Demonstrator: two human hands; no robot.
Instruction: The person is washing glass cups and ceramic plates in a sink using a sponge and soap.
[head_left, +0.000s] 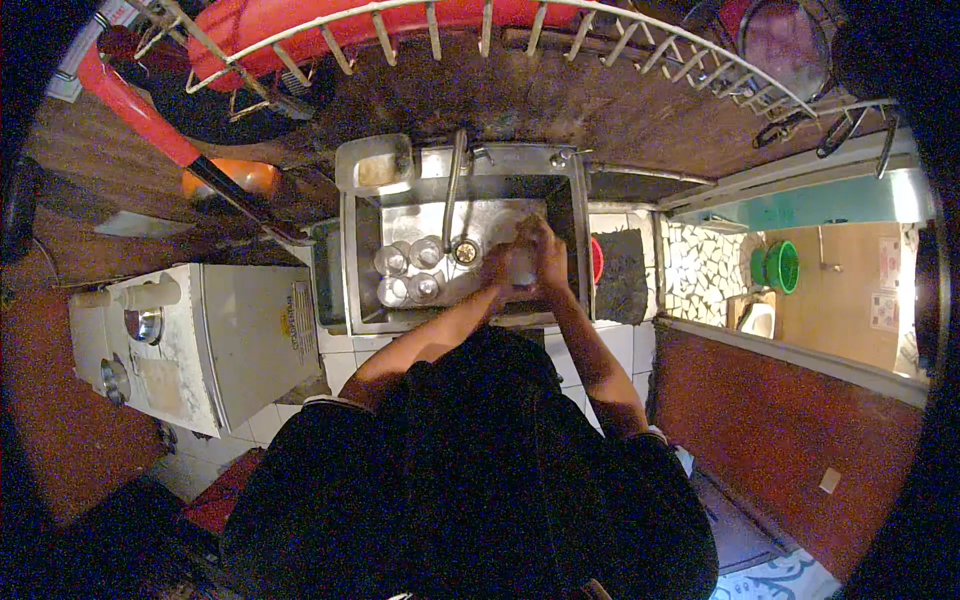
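Both hands are over the right half of a stainless steel sink (580, 255). My left hand (501, 264) and my right hand (549, 259) close around a clear drinking glass (523, 264) between them; blur hides the exact grip of the fingers. Several clear glasses (424, 253) stand together on the left side of the basin. A round drain (466, 253) lies between those glasses and my hands. The curved metal faucet (454, 187) reaches over the basin just left of the drain.
A clear plastic container (375, 165) rests on the sink's back left corner. Above the sink runs a white wire rack (435, 30). A white refrigerator (255, 330) stands at left, with metal bowls on it. A dark cloth (621, 275) hangs or lies at the sink's right.
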